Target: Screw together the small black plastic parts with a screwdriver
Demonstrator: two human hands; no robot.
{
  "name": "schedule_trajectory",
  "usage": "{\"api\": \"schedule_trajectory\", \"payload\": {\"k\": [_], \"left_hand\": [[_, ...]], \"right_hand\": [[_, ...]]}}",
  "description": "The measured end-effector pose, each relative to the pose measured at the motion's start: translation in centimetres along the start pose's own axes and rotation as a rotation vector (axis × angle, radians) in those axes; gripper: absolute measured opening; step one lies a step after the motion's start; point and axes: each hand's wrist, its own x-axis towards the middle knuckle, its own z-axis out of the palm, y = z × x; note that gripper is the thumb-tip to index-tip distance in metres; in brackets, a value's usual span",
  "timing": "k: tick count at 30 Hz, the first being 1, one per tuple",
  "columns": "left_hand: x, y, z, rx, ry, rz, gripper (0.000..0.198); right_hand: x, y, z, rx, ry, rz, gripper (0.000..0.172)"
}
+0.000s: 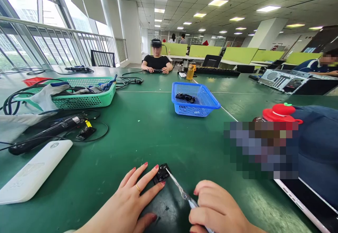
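A small black part [163, 172] with tiny bright spots, apparently electronic, lies on the green table near the front. My left hand [137, 194] rests flat with its fingers spread, and the fingertips touch the part's left and lower edges. In my right hand [215, 205] is a slim silver pointed tool [179, 187], gripped with curled fingers. The tool slants up to the left, its tip at the top face of the black part. Whether it is tweezers or another pointed tool I cannot tell. Below the part lies a dark, smooth patch [166, 208], partly behind my left hand.
A blue basket [195, 111] holding black pieces stands ahead. At left are a green basket [87, 102] with gloves and cables, a black power tool [50, 132] and a white power bank [37, 171]. A red-lidded bottle [280, 113] stands right. A person [157, 60] sits opposite.
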Motion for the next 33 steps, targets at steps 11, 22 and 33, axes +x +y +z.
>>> {"api": "schedule_trajectory", "payload": {"k": [11,22,33], "left_hand": [[0.2,0.2,-0.6,-0.047,-0.027,-0.002,0.061],[0.3,0.1,-0.5,-0.05,-0.036,0.0,0.062],[0.1,0.1,-0.3,-0.067,-0.028,-0.006,0.066]], "right_hand": [[0.1,0.2,0.6,0.003,-0.093,0.028,0.027],[0.0,0.3,1.1,0.024,-0.158,-0.037,0.02],[0.4,-0.2,-0.4,0.116,-0.016,-0.001,0.023]]}}
